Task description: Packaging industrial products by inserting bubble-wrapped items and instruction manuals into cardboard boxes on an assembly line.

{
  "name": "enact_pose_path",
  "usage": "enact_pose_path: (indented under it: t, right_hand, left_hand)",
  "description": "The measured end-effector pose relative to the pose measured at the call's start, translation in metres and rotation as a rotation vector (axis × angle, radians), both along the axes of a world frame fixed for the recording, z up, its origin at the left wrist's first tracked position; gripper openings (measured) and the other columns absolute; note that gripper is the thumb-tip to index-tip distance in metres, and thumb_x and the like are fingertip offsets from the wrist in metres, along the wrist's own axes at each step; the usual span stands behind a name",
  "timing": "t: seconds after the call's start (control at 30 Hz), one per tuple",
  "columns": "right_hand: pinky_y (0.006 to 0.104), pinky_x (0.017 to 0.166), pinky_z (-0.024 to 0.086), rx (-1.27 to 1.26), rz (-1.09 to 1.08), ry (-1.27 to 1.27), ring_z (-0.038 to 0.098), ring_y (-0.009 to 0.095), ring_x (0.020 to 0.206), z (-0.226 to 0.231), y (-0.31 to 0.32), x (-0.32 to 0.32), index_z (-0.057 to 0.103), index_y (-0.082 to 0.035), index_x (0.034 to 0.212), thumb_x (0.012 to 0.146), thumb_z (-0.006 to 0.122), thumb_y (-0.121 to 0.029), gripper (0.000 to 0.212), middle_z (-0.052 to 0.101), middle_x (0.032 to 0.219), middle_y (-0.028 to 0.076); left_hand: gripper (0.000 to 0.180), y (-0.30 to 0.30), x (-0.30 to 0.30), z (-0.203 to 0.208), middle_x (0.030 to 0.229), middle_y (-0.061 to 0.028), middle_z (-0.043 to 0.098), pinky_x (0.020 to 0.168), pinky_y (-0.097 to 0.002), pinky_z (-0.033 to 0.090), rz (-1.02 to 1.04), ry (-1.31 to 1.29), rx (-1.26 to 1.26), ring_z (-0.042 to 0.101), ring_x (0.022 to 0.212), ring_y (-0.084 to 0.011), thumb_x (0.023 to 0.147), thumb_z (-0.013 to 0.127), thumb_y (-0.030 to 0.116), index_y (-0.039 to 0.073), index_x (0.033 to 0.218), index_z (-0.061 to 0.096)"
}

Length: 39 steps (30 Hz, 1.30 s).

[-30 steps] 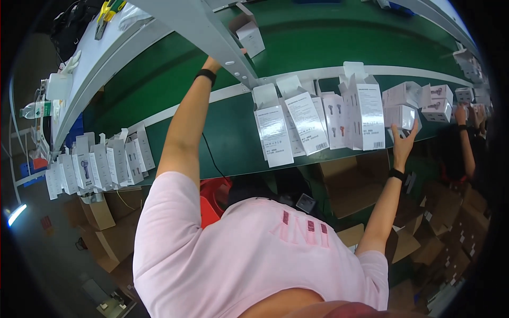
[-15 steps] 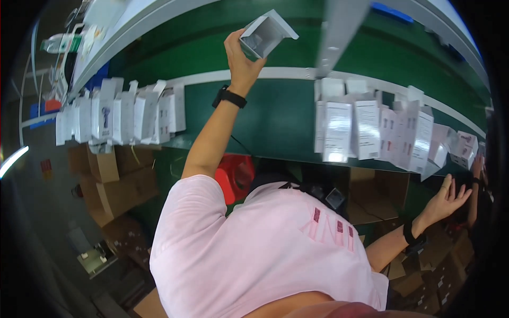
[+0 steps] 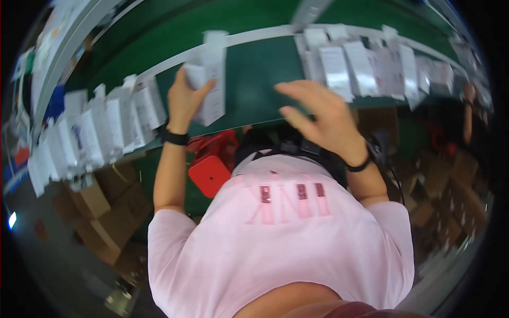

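A tall white carton (image 3: pixel 214 87) stands on the green bench (image 3: pixel 260 79), its flap raised at the top. Around its left side my left hand (image 3: pixel 185 98) is closed, thumb across the front. To the right of the carton, my right hand (image 3: pixel 323 116) is in the air over the bench's front edge. Its fingers are apart and hold nothing; motion blurs them a little. A row of white cartons (image 3: pixel 108 124) with raised flaps lies left of my left hand. Another row of white cartons (image 3: pixel 360 69) stands beyond my right hand. The inside of the held carton is hidden.
A red plastic stool (image 3: pixel 212 169) is below the bench edge. Brown cardboard boxes (image 3: pixel 103 206) are stacked at lower left, with more boxes (image 3: pixel 440 201) at lower right. At far right another person's arm (image 3: pixel 468 111) reaches toward the bench. A metal post (image 3: pixel 310 13) rises behind.
My left hand has brought the carton down and left from above the bench, and it now stands upright. My right hand has swung in from the far right toward the middle.
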State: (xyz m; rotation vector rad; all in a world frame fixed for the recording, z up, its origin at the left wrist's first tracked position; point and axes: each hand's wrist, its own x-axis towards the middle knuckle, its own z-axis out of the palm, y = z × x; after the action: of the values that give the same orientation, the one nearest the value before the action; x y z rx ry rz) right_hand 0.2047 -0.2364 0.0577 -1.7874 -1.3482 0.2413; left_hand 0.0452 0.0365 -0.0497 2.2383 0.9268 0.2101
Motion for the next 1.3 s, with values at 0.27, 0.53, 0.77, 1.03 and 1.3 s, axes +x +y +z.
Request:
enact_pose_path:
  t: [0.27, 0.53, 0.77, 1.03, 1.3]
  right_hand:
    - [0.0372, 0.078, 0.051, -0.418, -0.078, 0.119, 0.063, 0.032, 0.090, -0.026, -0.063, 0.005, 0.062, -0.003, 0.112, 0.083, 0.067, -0.014, 0.031, 0.064, 0.100, 0.013]
    - [0.0306, 0.081, 0.049, -0.378, -0.420, 0.289, 0.064, 0.025, 0.093, -0.013, -0.136, 0.052, 0.061, -0.001, 0.116, 0.084, 0.067, -0.008, 0.033, 0.065, 0.104, 0.014]
    - [0.0310, 0.087, 0.047, -0.414, -0.214, 0.416, 0.063, 0.023, 0.095, -0.017, -0.118, 0.063, 0.061, 0.000, 0.118, 0.085, 0.066, -0.007, 0.034, 0.067, 0.107, 0.014]
    - [0.0317, 0.076, 0.049, -0.438, -0.013, 0.380, 0.062, 0.024, 0.093, -0.036, -0.051, 0.049, 0.061, -0.002, 0.119, 0.085, 0.066, -0.009, 0.036, 0.065, 0.107, 0.015]
    - [0.0312, 0.067, 0.049, -0.482, 0.006, 0.422, 0.062, 0.020, 0.090, -0.075, 0.003, 0.040, 0.060, -0.004, 0.121, 0.083, 0.068, -0.012, 0.040, 0.066, 0.107, 0.011]
  left_hand:
    - [0.096, -0.060, 0.067, -0.035, 0.114, -0.0285, 0.062, 0.089, -0.0392, 0.050, -0.038, 0.073, -0.267, 0.063, 0.106, -0.0374, 0.077, 0.071, 0.052, -0.006, 0.142, 0.031]
    - [0.106, -0.131, 0.132, -0.091, 0.109, -0.0308, 0.059, 0.082, -0.0467, 0.051, -0.068, 0.233, -0.063, 0.062, 0.098, -0.0445, 0.075, 0.070, 0.056, -0.006, 0.145, 0.019]
    - [0.117, -0.162, 0.129, -0.101, 0.118, -0.0305, 0.053, 0.084, -0.0453, 0.051, 0.043, 0.230, -0.081, 0.060, 0.100, -0.0443, 0.072, 0.073, 0.052, -0.012, 0.145, 0.008]
    - [0.080, -0.051, 0.142, -0.025, 0.088, -0.0261, 0.067, 0.070, -0.0407, 0.053, -0.230, 0.540, -0.362, 0.068, 0.078, -0.0362, 0.070, 0.068, 0.063, -0.011, 0.098, 0.066]
    - [0.077, -0.036, 0.095, -0.038, 0.094, -0.0217, 0.069, 0.078, -0.0405, 0.054, -0.368, 0.588, -0.157, 0.068, 0.088, -0.0348, 0.069, 0.065, 0.062, -0.004, 0.109, 0.066]
